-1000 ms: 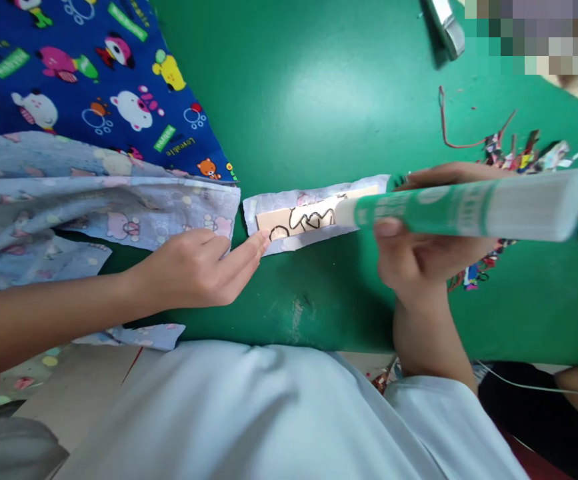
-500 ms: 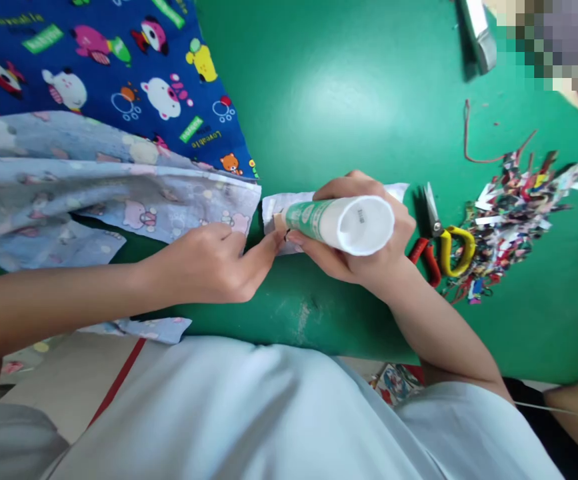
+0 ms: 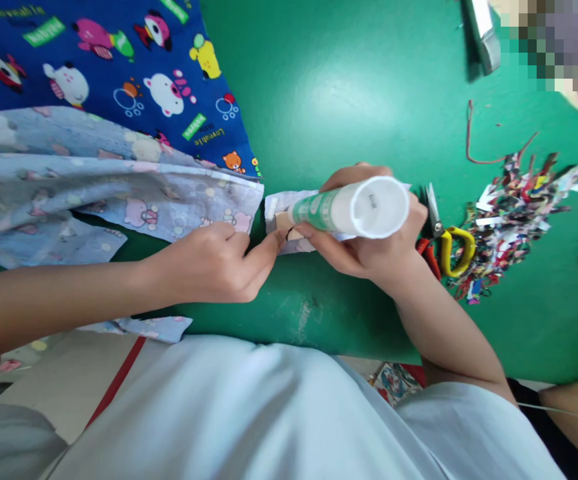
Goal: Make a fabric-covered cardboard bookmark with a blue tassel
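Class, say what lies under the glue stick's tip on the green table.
Under the glue stick lies a white cloth strip with a tan card piece on it, pinned by the left hand. The right hand and glue stick cover most of the strip.

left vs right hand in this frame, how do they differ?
1. The left hand grips nothing and presses one fingertip at the left end of the small fabric piece. The right hand is wrapped around the glue stick.
2. The left hand lies by the pale blue fabric; the right hand sits beside the scissors.
Shared: both meet at the small fabric piece on the green table.
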### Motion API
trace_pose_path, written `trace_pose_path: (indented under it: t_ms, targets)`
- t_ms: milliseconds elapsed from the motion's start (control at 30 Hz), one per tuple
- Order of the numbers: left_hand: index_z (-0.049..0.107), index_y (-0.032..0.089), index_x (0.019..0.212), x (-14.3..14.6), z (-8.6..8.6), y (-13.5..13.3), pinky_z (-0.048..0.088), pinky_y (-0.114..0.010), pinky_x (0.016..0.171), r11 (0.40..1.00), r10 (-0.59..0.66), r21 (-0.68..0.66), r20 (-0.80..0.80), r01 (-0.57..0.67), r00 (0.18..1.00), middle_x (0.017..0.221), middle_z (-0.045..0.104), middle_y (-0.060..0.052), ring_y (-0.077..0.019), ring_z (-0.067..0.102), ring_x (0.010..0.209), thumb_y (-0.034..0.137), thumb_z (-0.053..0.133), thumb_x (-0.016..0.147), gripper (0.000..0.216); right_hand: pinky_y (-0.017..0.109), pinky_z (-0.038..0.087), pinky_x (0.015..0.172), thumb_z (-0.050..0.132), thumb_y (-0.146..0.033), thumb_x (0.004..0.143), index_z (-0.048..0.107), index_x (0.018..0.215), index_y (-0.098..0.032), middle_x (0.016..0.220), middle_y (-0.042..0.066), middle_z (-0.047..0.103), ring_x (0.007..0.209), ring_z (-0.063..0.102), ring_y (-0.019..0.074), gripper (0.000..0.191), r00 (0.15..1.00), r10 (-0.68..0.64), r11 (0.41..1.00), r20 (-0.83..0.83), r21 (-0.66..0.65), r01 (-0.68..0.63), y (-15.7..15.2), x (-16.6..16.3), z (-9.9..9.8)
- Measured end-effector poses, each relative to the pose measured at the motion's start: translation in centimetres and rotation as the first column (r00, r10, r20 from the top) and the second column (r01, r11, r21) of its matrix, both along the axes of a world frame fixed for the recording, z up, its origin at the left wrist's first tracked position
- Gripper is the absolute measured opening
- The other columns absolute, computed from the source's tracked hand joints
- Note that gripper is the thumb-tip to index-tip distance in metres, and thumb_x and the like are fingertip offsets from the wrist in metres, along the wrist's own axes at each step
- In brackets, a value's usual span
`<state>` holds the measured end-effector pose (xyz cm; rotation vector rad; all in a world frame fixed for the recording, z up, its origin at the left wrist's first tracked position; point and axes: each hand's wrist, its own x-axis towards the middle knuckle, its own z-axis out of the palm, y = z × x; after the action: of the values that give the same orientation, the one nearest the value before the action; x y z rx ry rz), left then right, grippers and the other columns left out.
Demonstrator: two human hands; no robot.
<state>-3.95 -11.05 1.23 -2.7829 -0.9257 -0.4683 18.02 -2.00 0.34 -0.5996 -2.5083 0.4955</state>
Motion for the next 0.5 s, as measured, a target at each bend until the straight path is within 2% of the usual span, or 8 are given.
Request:
trace_pose_path:
  t_ms: [100, 233, 367, 500]
  targets:
    - [0.066, 0.001, 0.105, -0.1, 0.0, 0.0, 0.033, -0.026, 0.044, 1.0, -0.026, -0.014, -0.008, 0.026, 1.0, 0.103, 0.075, -0.011, -0.0067, 0.045, 0.051, 0.005, 0.053, 0.089, 0.02, 0.038, 0.057, 0.072, 0.066, -0.036, 0.087, 0.051, 0.107, -0.024, 0.099, 0.006, 0.068, 0.088, 0.069, 0.0223, 0.027, 0.997, -0.039, 0.999, -0.059, 0.033, 0.041, 0.4, 1.0, -0.6]
    - [0.066, 0.0, 0.104, -0.1, 0.0, 0.1, 0.034, -0.026, 0.042, 0.999, -0.035, -0.022, 0.003, 0.035, 0.999, 0.102, 0.076, -0.011, -0.0072, 0.046, 0.049, 0.007, 0.057, 0.088, 0.02, 0.04, 0.056, 0.069, 0.063, -0.042, 0.088, 0.047, 0.112, -0.027, 0.098, 0.004, 0.068, 0.08, 0.067, 0.0213, 0.032, 0.994, -0.094, 0.995, -0.051, 0.037, 0.096, 0.2, 1.3, -1.4]
    - [0.064, 0.0, 0.102, 0.0, 0.2, 0.1, 0.034, -0.025, 0.042, 1.0, -0.009, -0.025, 0.007, 0.009, 1.0, 0.099, 0.075, -0.012, -0.0057, 0.045, 0.05, 0.005, 0.055, 0.088, 0.018, 0.037, 0.054, 0.063, 0.06, -0.038, 0.088, 0.046, 0.113, -0.023, 0.1, 0.005, 0.068, 0.075, 0.063, 0.019, 0.031, 0.999, -0.025, 0.995, -0.044, 0.1, 0.03, -0.1, 0.1, -1.0]
    - [0.061, 0.003, 0.093, 0.0, 0.2, 0.2, 0.03, -0.023, 0.046, 0.999, -0.001, -0.054, 0.06, 0.004, 0.998, 0.087, 0.071, -0.008, -0.0045, 0.044, 0.05, 0.004, 0.05, 0.091, 0.011, 0.035, 0.053, 0.061, 0.055, -0.037, 0.092, 0.045, 0.109, -0.023, 0.098, 0.004, 0.066, 0.071, 0.057, 0.0158, 0.024, 0.999, 0.024, 0.998, -0.034, 0.055, -0.023, -0.5, -1.6, -0.3]
